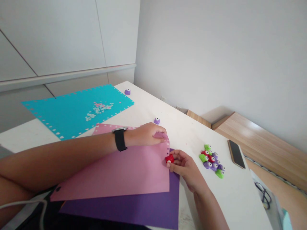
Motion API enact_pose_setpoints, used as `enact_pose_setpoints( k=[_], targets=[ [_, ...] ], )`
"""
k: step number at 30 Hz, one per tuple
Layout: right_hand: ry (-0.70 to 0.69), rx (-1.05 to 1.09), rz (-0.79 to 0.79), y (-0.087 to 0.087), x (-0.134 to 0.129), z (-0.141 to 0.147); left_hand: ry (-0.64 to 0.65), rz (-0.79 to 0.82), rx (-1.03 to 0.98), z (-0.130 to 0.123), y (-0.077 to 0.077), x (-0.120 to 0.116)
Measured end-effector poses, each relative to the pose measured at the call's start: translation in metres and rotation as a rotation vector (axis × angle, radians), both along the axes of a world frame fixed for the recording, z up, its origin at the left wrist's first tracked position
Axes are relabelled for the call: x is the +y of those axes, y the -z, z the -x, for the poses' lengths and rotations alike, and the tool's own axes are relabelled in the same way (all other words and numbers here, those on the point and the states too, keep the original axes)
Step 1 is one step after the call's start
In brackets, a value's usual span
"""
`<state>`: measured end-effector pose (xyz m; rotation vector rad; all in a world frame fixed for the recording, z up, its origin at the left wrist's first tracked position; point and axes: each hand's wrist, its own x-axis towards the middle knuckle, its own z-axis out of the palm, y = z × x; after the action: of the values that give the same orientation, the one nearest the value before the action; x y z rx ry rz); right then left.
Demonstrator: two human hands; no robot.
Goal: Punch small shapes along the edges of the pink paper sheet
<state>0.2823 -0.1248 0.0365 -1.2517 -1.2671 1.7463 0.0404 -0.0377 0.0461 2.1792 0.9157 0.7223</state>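
Observation:
A sheet of pink paper (134, 166) lies over a purple sheet (120, 207) at the near side of the table. My left hand (148, 133), with a dark-strapped watch on its wrist, pinches the pink sheet near its far right corner and lifts that edge a little. Between the thumb and fingers of my right hand (183, 163) is a small red craft punch (169, 159), set on the sheet's right edge. Small star-shaped holes run along this edge just above the punch, and more holes line the far edge. The punch's slot is hidden.
Punched blue paper (69, 111) at the far left bears a heap of pale and pink cut-outs (99, 109). Two purple punches (156, 120) stand apart; several green, red and purple punches (212, 161) cluster at right, near a phone (236, 154). Wooden furniture (263, 143) stands beyond the table edge.

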Motion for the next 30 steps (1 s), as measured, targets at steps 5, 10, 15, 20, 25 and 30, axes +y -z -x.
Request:
enact_pose_setpoints(
  k=[5, 10, 15, 20, 25, 30],
  targets=[
    [-0.023, -0.055, -0.002, -0.0023, 0.0020, -0.0028, 0.009, 0.008, -0.003, -0.0007, -0.0002, -0.0012],
    [0.014, -0.046, 0.015, -0.0019, 0.0015, -0.0002, 0.015, 0.000, -0.013, 0.0001, 0.0003, -0.0003],
    [0.046, 0.034, 0.042, 0.0030, 0.0001, -0.0004, 0.000, -0.013, 0.007, 0.0004, 0.0008, 0.0007],
    [0.034, 0.066, 0.059, 0.0058, 0.0009, -0.0013, -0.009, -0.010, 0.008, -0.0004, 0.0015, 0.0002],
    [0.041, 0.067, 0.034, 0.0063, 0.0001, 0.0019, -0.002, 0.000, -0.007, 0.0003, 0.0002, -0.0001],
    [0.038, 0.036, 0.014, 0.0060, 0.0005, 0.0026, -0.004, -0.012, -0.006, 0.0005, -0.0004, -0.0003]
  ],
)
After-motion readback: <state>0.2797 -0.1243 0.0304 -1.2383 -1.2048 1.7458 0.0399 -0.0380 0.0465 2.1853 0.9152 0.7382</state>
